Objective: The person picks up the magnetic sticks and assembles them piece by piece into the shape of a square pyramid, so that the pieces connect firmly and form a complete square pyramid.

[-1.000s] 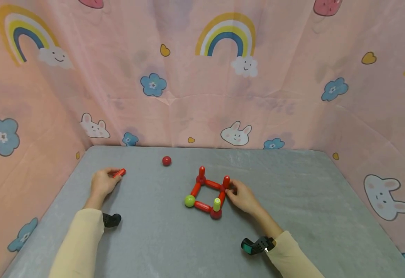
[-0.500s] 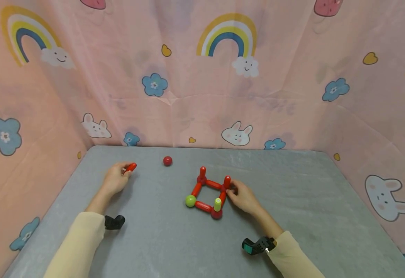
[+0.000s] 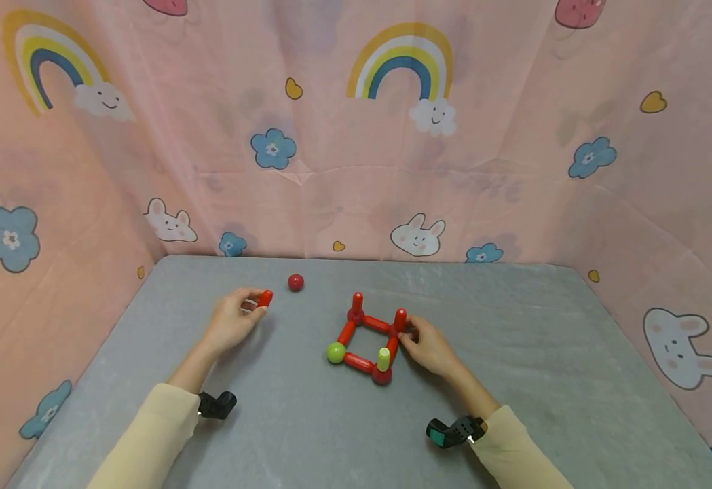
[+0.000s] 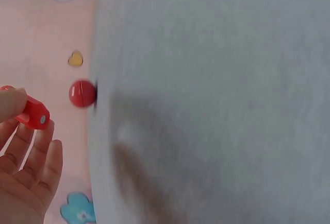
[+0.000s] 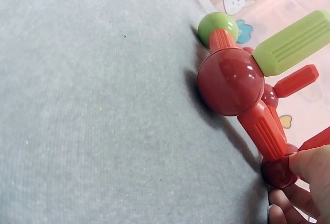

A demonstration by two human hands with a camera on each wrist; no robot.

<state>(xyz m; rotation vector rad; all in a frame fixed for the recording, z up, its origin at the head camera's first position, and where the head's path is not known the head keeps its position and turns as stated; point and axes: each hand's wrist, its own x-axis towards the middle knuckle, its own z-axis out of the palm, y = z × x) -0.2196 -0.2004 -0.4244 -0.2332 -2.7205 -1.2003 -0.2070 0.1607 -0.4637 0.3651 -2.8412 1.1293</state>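
A square frame of red rods (image 3: 368, 339) lies on the grey table (image 3: 514, 380), with red balls at three corners and a green ball (image 3: 334, 352) at the near left. Red rods stand upright at the two far corners and a light green rod (image 3: 383, 359) at the near right one. My right hand (image 3: 424, 343) pinches the far right corner ball (image 5: 278, 172). My left hand (image 3: 233, 322) holds a short red rod (image 3: 265, 298) (image 4: 32, 114) between thumb and fingers, left of the frame. A loose red ball (image 3: 295, 282) (image 4: 82, 93) lies just beyond it.
Pink patterned cloth walls (image 3: 343, 170) close the table in at the back and on both sides. Small black cameras sit at my left wrist (image 3: 216, 405) and my right wrist (image 3: 450, 432).
My left hand has carried the red rod to the right, toward the loose red ball and the frame. My right hand has stayed on the frame's far right corner.
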